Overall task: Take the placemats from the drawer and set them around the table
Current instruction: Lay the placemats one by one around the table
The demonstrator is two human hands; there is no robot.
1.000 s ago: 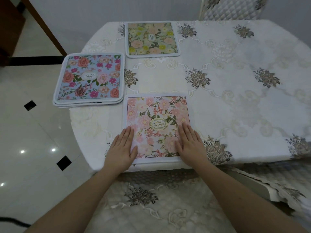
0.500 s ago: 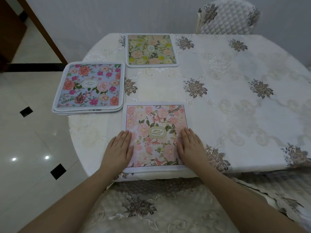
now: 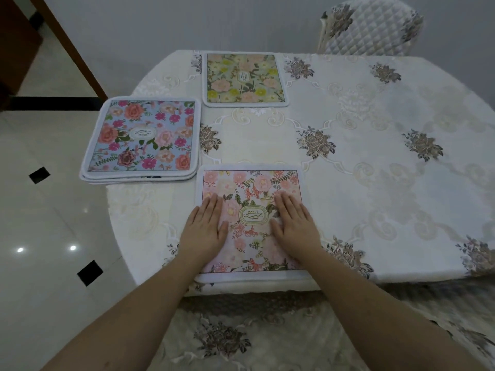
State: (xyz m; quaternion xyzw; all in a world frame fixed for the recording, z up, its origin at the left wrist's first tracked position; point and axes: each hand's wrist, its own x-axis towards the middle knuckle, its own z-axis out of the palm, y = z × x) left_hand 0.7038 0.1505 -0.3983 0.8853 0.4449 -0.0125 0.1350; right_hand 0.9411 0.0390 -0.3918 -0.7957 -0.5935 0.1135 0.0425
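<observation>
A pink floral placemat point(image 3: 251, 188) lies flat at the table's near edge. My left hand point(image 3: 205, 230) presses on its left part with straight fingers. My right hand point(image 3: 293, 226) lies flat on its right part. A stack of placemats topped by a blue floral one point(image 3: 143, 136) sits at the table's left edge, slightly overhanging it. A green and yellow floral placemat point(image 3: 245, 79) lies flat at the far side.
The table point(image 3: 375, 156) wears a cream embroidered cloth. A quilted chair point(image 3: 369, 25) stands at the far right, and another covered seat point(image 3: 241, 338) is just below me. Glossy tiled floor point(image 3: 48, 236) lies to the left.
Both hands have slid further onto the pink placemat, toward its middle. The view has tilted up, showing more of the far chair.
</observation>
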